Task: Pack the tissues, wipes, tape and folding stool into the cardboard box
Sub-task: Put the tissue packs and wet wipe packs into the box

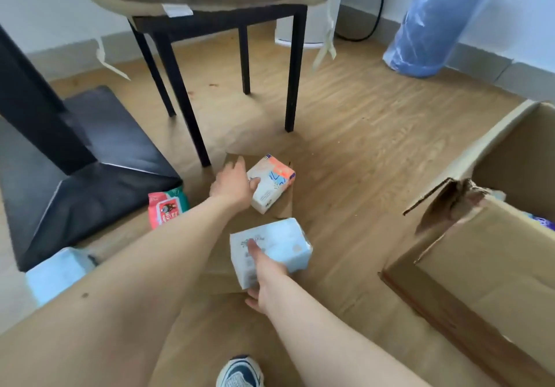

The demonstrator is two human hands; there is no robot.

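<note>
A white tissue pack with orange and blue print (274, 180) lies on the wooden floor, and my left hand (232, 183) is shut on its left end. Closer to me is a pale blue tissue pack (277, 248); my right hand (264, 278) grips its near left side, thumb on top. A red and green wipes pack (166, 207) leans by the dark table base at the left. Another pale blue pack (57, 272) lies at the lower left, partly hidden by my left arm. The open cardboard box (468, 254) stands at the right, with something purple just visible inside.
A black chair (294, 71) with a beige cushion stands ahead. The dark table base (90, 176) fills the left. A blue water jug (432, 23) in plastic leans on the far wall. Flat brown cardboard (270, 311) lies under the packs. My shoe (240, 371) shows at the bottom.
</note>
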